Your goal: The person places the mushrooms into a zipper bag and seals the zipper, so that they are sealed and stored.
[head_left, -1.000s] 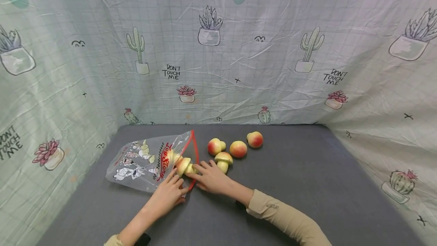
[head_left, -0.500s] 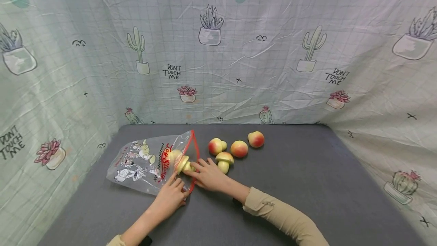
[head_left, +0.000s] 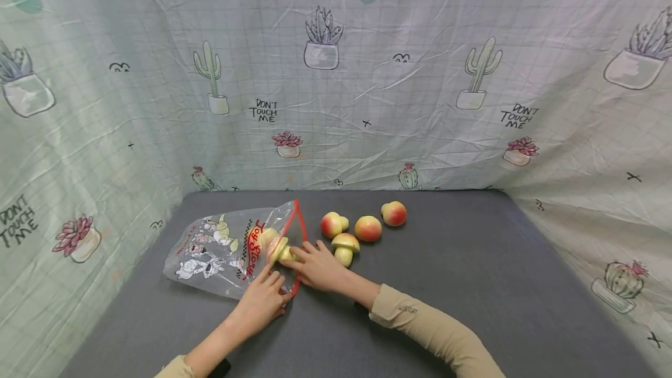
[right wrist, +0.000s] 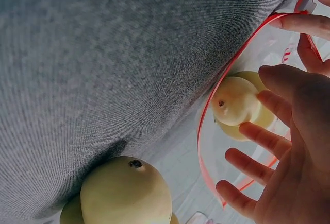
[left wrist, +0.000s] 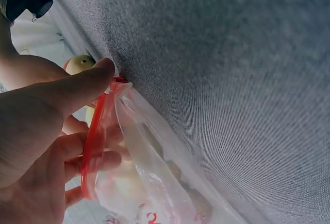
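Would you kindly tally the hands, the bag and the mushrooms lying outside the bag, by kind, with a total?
Mushrooms outside the bag: 4
Bag: 1
Hands: 2 (left hand, right hand)
Total: 7

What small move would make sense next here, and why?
Probably nudge the mushroom-shaped piece deeper into the clear Toy Story bag with the right hand: its fingertips appear to touch the stem, the piece sits just inside the open mouth, and the left hand grips the red edge.
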